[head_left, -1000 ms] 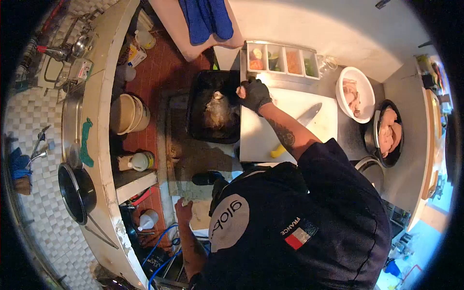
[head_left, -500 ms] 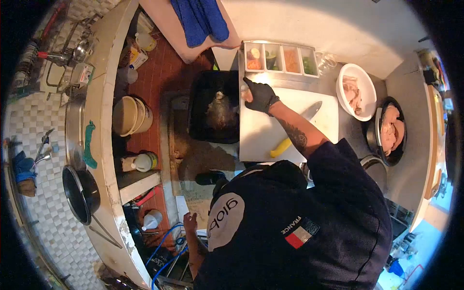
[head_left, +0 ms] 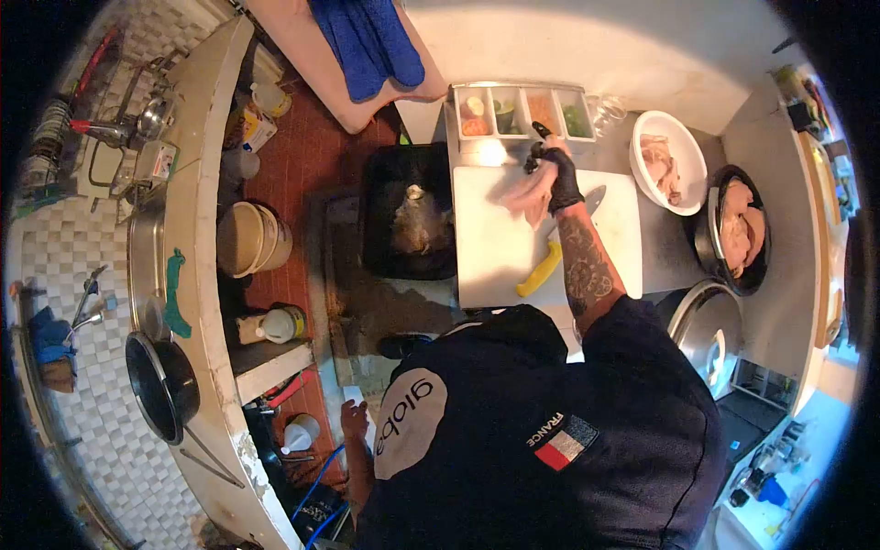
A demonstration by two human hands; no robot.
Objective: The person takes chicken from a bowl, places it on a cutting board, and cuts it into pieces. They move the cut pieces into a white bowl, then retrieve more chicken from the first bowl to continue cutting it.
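My right hand (head_left: 555, 176), in a black glove, grips a pale, limp piece of raw meat (head_left: 530, 200) over the upper part of the white cutting board (head_left: 495, 266). Beneath my tattooed forearm lies a knife with a yellow handle (head_left: 541, 270); its blade tip shows on the forearm's far side. My left hand (head_left: 354, 419) is bare and hangs low at the left of my body, fingers a little apart, holding nothing visible. A black bin (head_left: 376, 247) with scraps inside adjoins the board's left edge.
Behind the board stands a tray of divided vegetables (head_left: 522, 136). To the right are a white bowl (head_left: 699, 170) of meat, a black pot (head_left: 704, 240) of meat and a round metal lid (head_left: 710, 321). A blue towel (head_left: 371, 46) hangs at the top; buckets (head_left: 240, 240) stand left.
My right hand has moved right from the board's left edge, and the pale meat now hangs from it over the board. The camera view has shifted slightly.
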